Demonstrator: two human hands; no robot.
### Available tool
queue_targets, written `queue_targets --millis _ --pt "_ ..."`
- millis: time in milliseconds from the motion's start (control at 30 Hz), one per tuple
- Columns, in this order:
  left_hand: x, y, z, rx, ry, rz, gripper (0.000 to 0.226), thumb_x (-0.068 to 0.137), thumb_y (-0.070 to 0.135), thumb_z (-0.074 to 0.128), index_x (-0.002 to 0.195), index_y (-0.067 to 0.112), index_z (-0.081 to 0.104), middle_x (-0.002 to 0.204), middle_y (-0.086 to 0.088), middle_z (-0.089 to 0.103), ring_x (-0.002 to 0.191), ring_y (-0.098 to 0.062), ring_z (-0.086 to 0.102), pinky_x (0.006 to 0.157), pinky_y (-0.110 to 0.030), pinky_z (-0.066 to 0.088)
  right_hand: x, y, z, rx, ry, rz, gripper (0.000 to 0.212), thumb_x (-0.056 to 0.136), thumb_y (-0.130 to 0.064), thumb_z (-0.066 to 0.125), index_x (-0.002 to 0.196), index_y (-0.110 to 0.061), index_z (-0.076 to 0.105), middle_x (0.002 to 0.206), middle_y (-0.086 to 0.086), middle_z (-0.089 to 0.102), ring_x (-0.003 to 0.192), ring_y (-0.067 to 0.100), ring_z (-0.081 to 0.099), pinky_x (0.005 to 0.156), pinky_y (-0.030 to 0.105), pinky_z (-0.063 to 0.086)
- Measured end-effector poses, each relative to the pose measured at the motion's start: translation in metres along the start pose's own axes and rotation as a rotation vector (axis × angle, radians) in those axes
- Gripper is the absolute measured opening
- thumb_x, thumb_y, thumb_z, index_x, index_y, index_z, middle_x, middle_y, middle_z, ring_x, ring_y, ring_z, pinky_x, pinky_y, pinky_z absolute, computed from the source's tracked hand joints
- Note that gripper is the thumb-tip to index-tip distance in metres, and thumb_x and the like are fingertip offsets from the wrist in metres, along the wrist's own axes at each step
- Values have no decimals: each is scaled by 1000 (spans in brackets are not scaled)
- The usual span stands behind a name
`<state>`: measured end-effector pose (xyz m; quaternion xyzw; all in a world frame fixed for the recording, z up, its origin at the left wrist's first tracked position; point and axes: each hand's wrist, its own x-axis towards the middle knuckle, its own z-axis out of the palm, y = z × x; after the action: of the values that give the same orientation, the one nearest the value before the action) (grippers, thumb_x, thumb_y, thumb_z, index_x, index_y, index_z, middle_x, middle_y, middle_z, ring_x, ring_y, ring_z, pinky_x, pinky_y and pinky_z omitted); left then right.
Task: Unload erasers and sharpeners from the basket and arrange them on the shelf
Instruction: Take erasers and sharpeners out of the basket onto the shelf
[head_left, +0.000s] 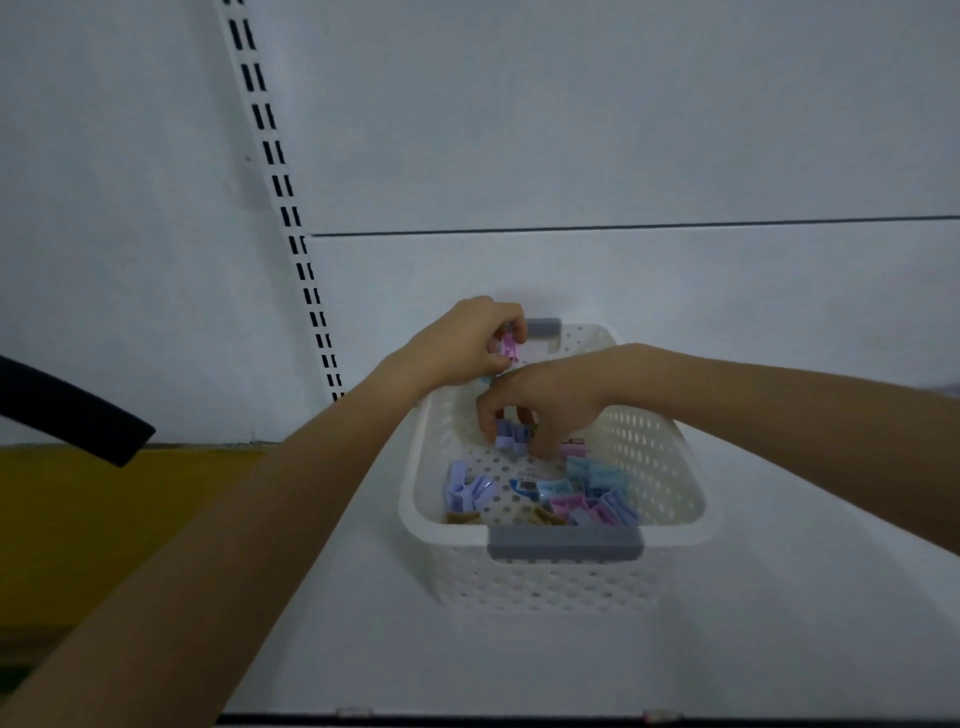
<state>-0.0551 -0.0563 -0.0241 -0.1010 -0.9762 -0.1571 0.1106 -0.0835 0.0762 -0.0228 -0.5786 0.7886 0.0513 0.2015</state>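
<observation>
Centre frame: our left hand (462, 338) pinches a pink sharpener (509, 347) over the basket (654, 457) on the shelf (779, 623) (held clear, likely for shelving) while fingers (488, 415) of our right hand (545, 400) grasp lilac sharpeners (511, 436) inside.

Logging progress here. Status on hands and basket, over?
Left hand holds a pink piece over the basket, far end. Right hand grips purple pieces inside. Plenty left in there; nothing blocking.
</observation>
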Motion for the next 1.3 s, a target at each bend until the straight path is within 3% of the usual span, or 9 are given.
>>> queue_targets --millis 133,200,400,533,767,967,1067,1300 --pt "1 -3 -3 -57 -16 38 22 80 9 66 101 11 61 96 -4 55 82 -18 57 69 -16 43 -23 -4 -8 78 72 46 37 79 -6 65 111 -19 52 110 -6 46 90 16 51 64 11 41" --pt "2 -1 -7 -57 -79 53 22 78 9 68 98 12 60 93 -2 56 81 -17 56 65 -12 40 -42 -8 -13 114 127 81 37 78 -8 66 107 -25 52 108 -7 47 91 17 55 72 21 45" --pt "23 33 -37 67 -196 82 19 79 10 67 91 21 59 93 2 59 78 -14 58 72 -24 46 -106 -5 -34 110 328 217 38 76 -10 67 101 -32 49 113 -7 52 92 17 61 85 41 50" --pt "40 85 -55 90 -257 120 20 79 11 68 93 23 61 92 7 59 73 -4 59 63 -16 47 -162 8 -35 146 406 322 37 76 -9 66 101 -32 50 109 -11 54 89 19 65 80 35 52" --pt "65 206 -37 84 -322 207 18 82 8 67 94 20 61 92 8 61 74 -5 62 54 -11 51 -259 45 17 101 303 550 34 74 -9 64 97 -31 51 95 -13 51 85 26 65 79 38 52" --pt "84 321 23 63 -476 228 16 82 2 64 91 15 62 96 -6 65 73 -15 64 63 -22 58 -367 75 77 222 268 695 33 79 -5 63 109 -17 54 110 1 54 77 25 63 71 32 51" --pt "93 374 58 45 -501 279 16 82 3 64 88 18 62 94 -5 65 73 -17 64 63 -22 58 -418 90 106 254 282 760 32 81 -4 62 108 -17 52 109 0 51 63 14 58 59 23 49" --pt "120 476 113 56 -552 392 19 83 2 62 86 21 61 96 -3 61 74 -16 63 67 -25 56 -523 125 168 331 334 933 34 83 -4 58 114 -16 51 119 3 50 61 10 56 46 13 43"
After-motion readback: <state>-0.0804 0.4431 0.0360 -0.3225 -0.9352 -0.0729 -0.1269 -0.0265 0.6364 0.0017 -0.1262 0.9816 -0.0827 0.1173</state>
